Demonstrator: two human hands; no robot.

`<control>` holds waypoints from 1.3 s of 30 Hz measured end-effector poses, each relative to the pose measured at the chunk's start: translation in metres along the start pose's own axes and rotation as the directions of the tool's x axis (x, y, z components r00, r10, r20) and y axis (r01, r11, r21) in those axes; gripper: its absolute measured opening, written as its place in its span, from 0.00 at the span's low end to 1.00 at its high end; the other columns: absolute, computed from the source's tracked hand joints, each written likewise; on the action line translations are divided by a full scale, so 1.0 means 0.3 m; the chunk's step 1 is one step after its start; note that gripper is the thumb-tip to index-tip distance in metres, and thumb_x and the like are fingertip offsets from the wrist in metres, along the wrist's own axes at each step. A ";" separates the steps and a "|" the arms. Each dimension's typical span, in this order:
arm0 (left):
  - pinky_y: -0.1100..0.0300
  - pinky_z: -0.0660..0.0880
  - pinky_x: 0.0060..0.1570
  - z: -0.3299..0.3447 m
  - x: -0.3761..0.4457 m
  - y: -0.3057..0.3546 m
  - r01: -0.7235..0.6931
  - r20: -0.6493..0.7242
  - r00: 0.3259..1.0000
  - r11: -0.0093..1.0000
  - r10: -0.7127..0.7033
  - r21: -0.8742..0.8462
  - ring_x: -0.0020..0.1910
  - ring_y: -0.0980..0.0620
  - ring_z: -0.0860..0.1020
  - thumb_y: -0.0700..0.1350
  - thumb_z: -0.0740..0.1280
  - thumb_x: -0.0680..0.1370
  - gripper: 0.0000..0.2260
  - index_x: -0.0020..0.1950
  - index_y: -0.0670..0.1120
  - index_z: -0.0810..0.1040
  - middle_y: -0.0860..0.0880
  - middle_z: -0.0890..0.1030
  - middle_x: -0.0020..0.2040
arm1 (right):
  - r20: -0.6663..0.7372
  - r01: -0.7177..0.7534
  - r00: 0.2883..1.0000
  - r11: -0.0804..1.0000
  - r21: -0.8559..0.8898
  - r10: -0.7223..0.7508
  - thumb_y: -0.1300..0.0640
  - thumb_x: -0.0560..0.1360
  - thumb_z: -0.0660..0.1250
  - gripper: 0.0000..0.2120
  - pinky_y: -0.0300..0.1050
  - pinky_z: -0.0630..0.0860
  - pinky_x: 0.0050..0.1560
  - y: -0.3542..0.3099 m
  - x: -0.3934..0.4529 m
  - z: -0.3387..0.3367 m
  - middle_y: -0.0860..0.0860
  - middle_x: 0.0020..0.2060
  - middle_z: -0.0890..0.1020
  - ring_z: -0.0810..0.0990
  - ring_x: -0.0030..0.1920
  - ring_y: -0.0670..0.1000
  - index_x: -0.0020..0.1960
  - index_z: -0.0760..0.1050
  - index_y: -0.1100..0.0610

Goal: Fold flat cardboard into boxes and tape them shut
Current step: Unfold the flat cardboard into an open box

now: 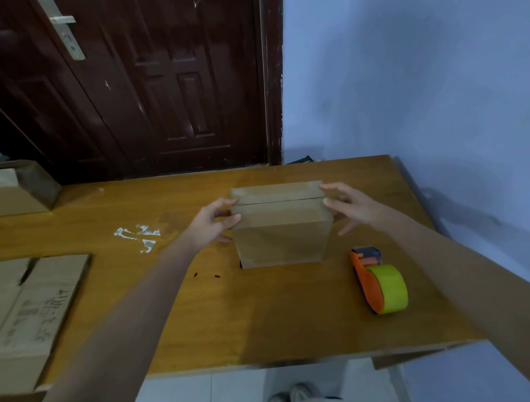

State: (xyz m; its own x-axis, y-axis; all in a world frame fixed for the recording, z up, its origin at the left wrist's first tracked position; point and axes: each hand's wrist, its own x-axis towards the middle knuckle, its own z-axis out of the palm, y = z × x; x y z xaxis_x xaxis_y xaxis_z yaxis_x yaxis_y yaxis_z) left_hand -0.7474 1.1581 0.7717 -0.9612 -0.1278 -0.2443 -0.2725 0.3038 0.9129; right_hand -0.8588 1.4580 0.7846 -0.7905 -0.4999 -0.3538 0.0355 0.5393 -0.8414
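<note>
Cardboard flats (27,314) wait at your near left, the tape dispenser (380,282) at your near right. Mid-table, your left hand (209,223) grips the folded box (280,225); your right hand (354,206) steadies it, fingers spread. Taping the top seam looks next: reach for that dispenser.

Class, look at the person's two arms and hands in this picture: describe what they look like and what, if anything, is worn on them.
Both arms are bare from where they enter the picture down to the hands; no sleeve shows on either. The left hand and the right hand wear no gloves. No watch, bracelet or ring can be seen on wrists or fingers, though the dim picture could hide something small.
</note>
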 end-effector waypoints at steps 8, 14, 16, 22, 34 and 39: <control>0.62 0.78 0.39 0.004 0.012 -0.008 -0.027 -0.034 0.999 0.956 0.039 0.291 0.56 0.51 0.76 0.50 0.64 0.79 0.21 0.72 0.53 0.67 0.53 0.71 0.61 | -0.207 -0.120 0.970 0.992 0.028 0.123 0.57 0.75 0.69 0.23 0.45 0.80 0.36 -0.057 0.069 0.004 0.57 0.58 0.76 0.79 0.45 0.51 0.67 0.65 0.60; 0.52 0.81 0.38 0.019 0.036 0.003 0.013 -0.208 0.977 0.957 0.050 0.290 0.54 0.52 0.78 0.49 0.66 0.78 0.12 0.61 0.53 0.78 0.53 0.77 0.59 | -0.134 -0.180 0.976 0.980 -0.078 0.169 0.49 0.78 0.63 0.24 0.43 0.79 0.36 -0.029 0.076 0.007 0.56 0.56 0.79 0.80 0.42 0.49 0.69 0.69 0.61; 0.51 0.81 0.37 0.020 0.043 0.022 0.049 -0.260 0.965 0.952 0.032 0.302 0.48 0.52 0.80 0.50 0.68 0.77 0.07 0.54 0.53 0.80 0.53 0.80 0.54 | -0.104 -0.209 0.973 0.978 -0.013 0.206 0.49 0.78 0.64 0.25 0.45 0.80 0.37 -0.032 0.074 0.002 0.57 0.58 0.78 0.81 0.43 0.51 0.69 0.68 0.61; 0.50 0.80 0.33 0.027 0.079 0.082 0.264 -0.289 0.929 0.961 -0.232 0.076 0.44 0.48 0.81 0.45 0.72 0.74 0.19 0.63 0.45 0.71 0.43 0.79 0.57 | -0.016 -0.269 0.962 0.957 0.107 0.272 0.50 0.75 0.67 0.28 0.57 0.80 0.52 -0.038 0.078 -0.014 0.60 0.61 0.76 0.81 0.51 0.59 0.70 0.66 0.62; 0.54 0.81 0.41 -0.001 0.048 0.060 0.224 0.028 0.973 0.964 -0.230 0.143 0.48 0.43 0.81 0.50 0.57 0.82 0.22 0.73 0.40 0.64 0.40 0.73 0.65 | -0.078 -0.039 0.996 0.997 -0.074 0.033 0.51 0.80 0.58 0.21 0.38 0.80 0.35 -0.033 0.042 0.019 0.53 0.54 0.79 0.81 0.45 0.48 0.69 0.68 0.62; 0.61 0.79 0.37 0.004 0.006 0.026 -0.026 -0.100 0.993 0.955 0.058 0.295 0.55 0.46 0.78 0.48 0.59 0.82 0.22 0.75 0.44 0.60 0.43 0.75 0.62 | -0.248 0.166 0.952 0.983 -0.080 -0.181 0.57 0.79 0.61 0.21 0.39 0.79 0.46 -0.003 0.009 0.070 0.55 0.64 0.75 0.76 0.58 0.50 0.71 0.65 0.59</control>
State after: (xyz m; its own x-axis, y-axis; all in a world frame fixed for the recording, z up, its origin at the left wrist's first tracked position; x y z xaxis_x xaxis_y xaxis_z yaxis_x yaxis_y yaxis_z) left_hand -0.7514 1.1614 0.7779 -0.9663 -0.2040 -0.1571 -0.2479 0.5719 0.7819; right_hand -0.8482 1.4420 0.7760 -0.9105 -0.4051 -0.0831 -0.1453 0.5016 -0.8528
